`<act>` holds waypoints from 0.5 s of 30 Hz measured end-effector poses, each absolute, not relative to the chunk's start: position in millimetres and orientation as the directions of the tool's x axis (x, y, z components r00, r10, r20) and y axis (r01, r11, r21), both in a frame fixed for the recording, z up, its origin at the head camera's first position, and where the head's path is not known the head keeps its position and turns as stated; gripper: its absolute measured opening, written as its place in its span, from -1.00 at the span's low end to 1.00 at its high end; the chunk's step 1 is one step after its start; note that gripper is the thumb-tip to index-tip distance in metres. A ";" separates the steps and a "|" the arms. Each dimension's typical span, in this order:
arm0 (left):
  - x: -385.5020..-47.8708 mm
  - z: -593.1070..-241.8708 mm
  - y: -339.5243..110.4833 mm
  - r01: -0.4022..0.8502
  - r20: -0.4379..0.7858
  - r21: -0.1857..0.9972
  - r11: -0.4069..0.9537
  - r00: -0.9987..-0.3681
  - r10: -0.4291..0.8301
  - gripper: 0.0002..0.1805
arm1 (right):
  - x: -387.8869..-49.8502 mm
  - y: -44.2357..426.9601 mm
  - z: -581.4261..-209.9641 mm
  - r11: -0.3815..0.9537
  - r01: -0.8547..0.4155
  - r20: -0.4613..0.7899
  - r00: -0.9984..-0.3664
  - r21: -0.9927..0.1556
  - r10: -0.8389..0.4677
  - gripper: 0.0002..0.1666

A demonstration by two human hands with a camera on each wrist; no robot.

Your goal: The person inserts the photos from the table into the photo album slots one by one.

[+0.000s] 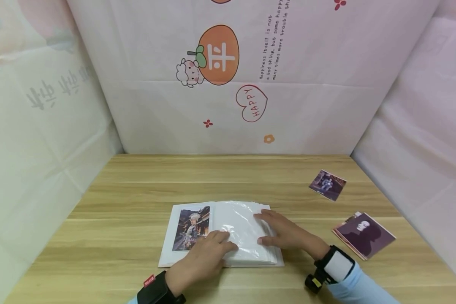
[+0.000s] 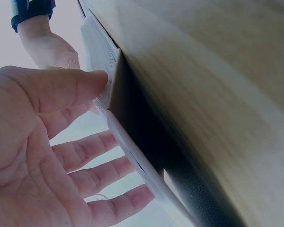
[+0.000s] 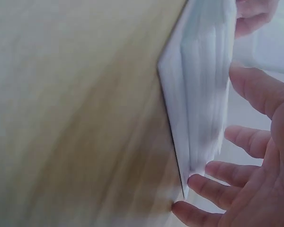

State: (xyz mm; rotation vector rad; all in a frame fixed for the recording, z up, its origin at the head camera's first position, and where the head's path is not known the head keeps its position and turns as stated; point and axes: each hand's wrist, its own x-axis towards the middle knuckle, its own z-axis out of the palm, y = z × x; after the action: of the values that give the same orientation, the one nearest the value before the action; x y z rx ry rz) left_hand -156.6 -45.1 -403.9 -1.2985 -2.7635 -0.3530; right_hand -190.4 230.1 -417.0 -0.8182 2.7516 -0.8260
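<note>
A photo album (image 1: 247,249) lies spread on the wooden table. Its left page carries a photo (image 1: 184,223) of a figure in white headwear, while glossy clear sleeves cover the blank right page. My left hand (image 1: 207,255) rests near the album's fold, partly over the photo's lower corner. At the right page's outer edge, my right hand (image 1: 286,232) touches the sleeves with fingers extended. The left wrist view shows loosely straight fingers (image 2: 92,151) along the cover's edge. In the right wrist view, spread fingers (image 3: 215,191) meet the side of the stacked pages (image 3: 203,80).
To the right, a small stack of photos (image 1: 368,236) sits with a dark picture on top. Farther back lies a single photo (image 1: 327,185). A printed white cloth (image 1: 156,118) hangs behind the table, with pale cloth along both sides.
</note>
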 end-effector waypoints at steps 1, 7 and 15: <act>-156.3 -403.9 -45.0 0.766 0.159 0.180 0.617 -0.641 0.751 -0.55 | -190.3 233.2 -416.3 0.697 -0.459 0.018 -0.841 -0.551 -0.540 -0.19; -156.7 -405.0 -44.2 0.770 0.175 0.176 0.614 -0.638 0.750 -0.56 | -189.5 260.1 -411.5 0.754 -0.407 0.050 -0.893 -0.516 -0.448 -0.24; -156.9 -404.8 -43.3 0.771 0.181 0.177 0.612 -0.637 0.750 -0.56 | -184.5 315.6 -409.1 0.811 -0.390 0.119 -0.918 -0.437 -0.377 -0.35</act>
State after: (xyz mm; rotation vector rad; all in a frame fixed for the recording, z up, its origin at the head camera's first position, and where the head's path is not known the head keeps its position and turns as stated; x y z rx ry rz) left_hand -156.9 -43.3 -404.8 -1.2956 -2.7403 -0.3651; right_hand -184.5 315.6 -409.1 -0.6387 3.0143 -0.7365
